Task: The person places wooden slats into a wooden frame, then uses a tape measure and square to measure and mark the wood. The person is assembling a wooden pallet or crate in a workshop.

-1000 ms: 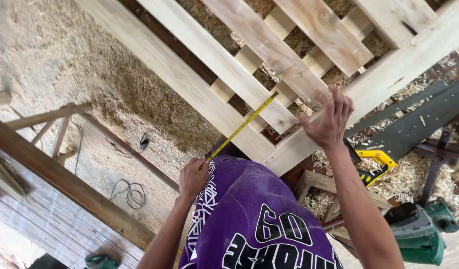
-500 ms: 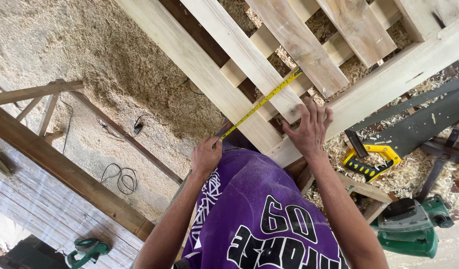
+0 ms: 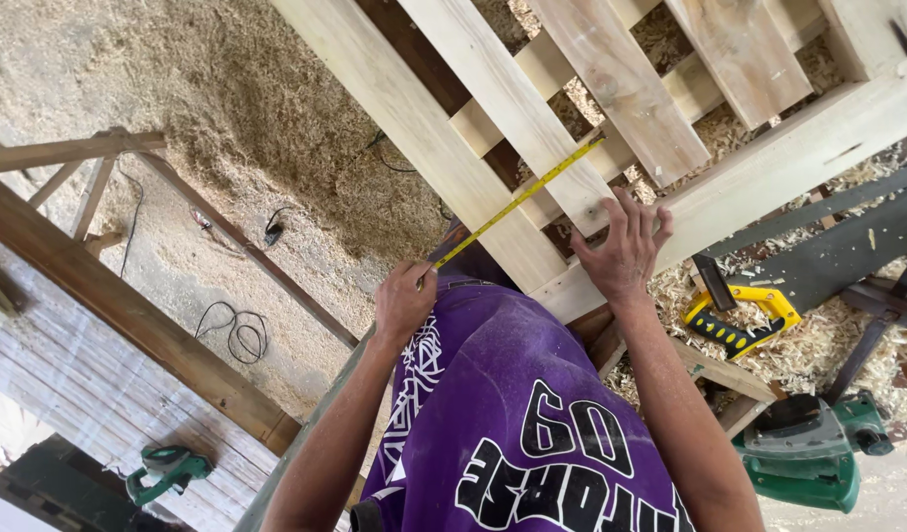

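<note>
Head view: left hand (image 3: 402, 303) closed on tape measure (image 3: 520, 200), stretched diag. across wood frame (image 3: 493, 99). Right hand (image 3: 623, 246), fingers spread, presses flat on slat. For accurate reading: keep tape taut, flat, square w/ slat edge.

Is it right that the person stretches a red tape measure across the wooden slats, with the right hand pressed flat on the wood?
Not quite. The tape measure is yellow, not red, as the head view shows. The rest holds: it runs across the wooden slats from the left hand, and the right hand lies flat on the wood.
</note>
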